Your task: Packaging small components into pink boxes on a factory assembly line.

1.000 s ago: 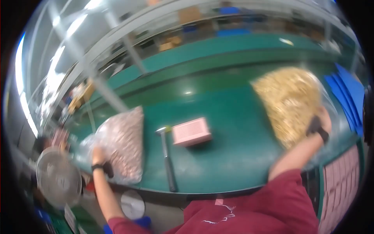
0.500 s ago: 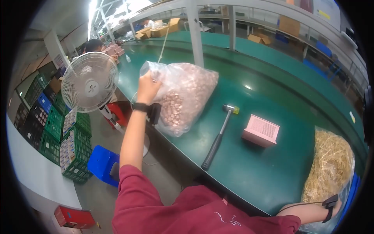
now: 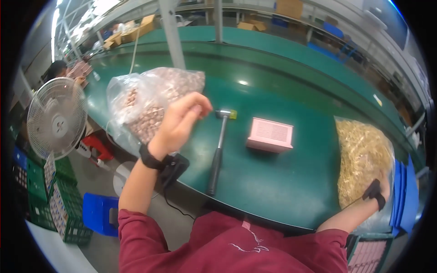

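My left hand (image 3: 184,119) is raised above the bench, fingers curled loosely in toward the thumb and nothing visible in them. Behind it lies a clear plastic bag (image 3: 152,102) full of small copper-pink pieces, apart from the hand. At the far right my right hand (image 3: 385,183) grips the side of a second clear bag (image 3: 362,159), filled with thin yellow-gold pieces; its fingers are partly hidden. Between the hands a mallet (image 3: 218,150) with a black handle and a yellow-tipped head rests on the bench. To its right sits a pink slatted box (image 3: 271,134).
The green bench (image 3: 255,191) runs across, with a metal post (image 3: 172,36) behind. A white fan (image 3: 58,120) and a blue stool (image 3: 100,214) stand left, near green crates (image 3: 68,218). Blue panels (image 3: 403,195) lean at the right. Another person (image 3: 57,69) sits far left.
My left hand has let go of the copper-pink bag and come right, toward the mallet. The view has turned right. My right hand remains at the yellow-gold bag.
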{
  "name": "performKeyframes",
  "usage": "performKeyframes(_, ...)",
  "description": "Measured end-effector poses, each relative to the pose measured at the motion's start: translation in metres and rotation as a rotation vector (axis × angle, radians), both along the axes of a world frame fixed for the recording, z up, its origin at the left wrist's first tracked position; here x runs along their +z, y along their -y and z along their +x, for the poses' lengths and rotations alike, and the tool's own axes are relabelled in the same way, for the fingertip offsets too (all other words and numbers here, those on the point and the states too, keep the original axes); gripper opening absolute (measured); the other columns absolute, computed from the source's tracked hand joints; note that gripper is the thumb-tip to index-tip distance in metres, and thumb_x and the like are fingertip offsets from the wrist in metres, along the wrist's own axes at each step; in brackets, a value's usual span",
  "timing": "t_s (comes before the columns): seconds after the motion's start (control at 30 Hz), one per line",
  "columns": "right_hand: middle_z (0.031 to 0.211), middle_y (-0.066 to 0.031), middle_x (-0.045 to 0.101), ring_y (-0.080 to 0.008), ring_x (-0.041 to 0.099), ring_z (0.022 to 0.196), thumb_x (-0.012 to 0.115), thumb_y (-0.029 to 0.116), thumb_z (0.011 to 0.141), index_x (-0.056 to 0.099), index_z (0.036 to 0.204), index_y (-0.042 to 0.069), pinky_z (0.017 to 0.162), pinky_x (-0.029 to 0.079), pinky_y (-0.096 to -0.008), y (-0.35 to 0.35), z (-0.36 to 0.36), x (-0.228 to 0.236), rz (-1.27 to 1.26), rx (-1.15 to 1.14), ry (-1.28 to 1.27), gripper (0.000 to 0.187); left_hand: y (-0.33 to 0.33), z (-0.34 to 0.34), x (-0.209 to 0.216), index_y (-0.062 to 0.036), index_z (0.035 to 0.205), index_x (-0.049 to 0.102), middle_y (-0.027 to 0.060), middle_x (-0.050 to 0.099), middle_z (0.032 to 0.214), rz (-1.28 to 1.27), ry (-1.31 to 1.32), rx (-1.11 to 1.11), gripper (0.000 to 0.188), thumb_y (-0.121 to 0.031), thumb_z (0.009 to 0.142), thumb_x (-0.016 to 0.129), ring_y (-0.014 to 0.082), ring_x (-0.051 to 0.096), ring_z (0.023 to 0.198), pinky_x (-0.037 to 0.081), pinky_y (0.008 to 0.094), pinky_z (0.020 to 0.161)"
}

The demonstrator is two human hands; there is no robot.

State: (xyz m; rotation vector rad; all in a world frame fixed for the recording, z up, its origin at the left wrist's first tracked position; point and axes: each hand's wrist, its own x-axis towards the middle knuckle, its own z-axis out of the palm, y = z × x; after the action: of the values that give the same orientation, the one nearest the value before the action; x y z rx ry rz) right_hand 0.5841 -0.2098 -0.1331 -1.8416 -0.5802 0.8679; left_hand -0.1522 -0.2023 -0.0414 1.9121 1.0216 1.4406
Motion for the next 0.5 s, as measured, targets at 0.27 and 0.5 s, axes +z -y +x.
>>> performKeyframes(0.27, 0.113, -0.0231, 0.057, -0.0293, 0.058, 0.101, 0.062, 0.023, 0.088, 0.051, 0.117, 0.001, 0.084, 0.046, -0.0395, 0.036, -0.063, -0.001, -0.245, 0.344, 1.189, 0.038, -0.106, 0.07, -0.072, -0.0006, 0.096, 0.06, 0.0013, 0.056, 0.08, -0.154, 0.082, -0.145, 0.015, -0.009, 0.091, 0.049, 0.0105, 0.051, 0.072, 0.042, 0.0235, 0.067)
performKeyframes(0.5, 0.102, -0.0229, 0.061, -0.0345, 0.061, 0.093, 0.056, 0.029, 0.092, 0.055, 0.105, -0.001, 0.08, 0.047, -0.0397, 0.083, -0.156, -0.02, 0.12, 0.111, 0.879, 0.033, -0.107, 0.075, -0.128, -0.0023, 0.104, 0.055, 0.0004, 0.059, 0.085, -0.668, 0.452, -0.253, 0.014, -0.011, 0.094, 0.05, 0.0077, 0.057, 0.081, 0.046, 0.0214, 0.071)
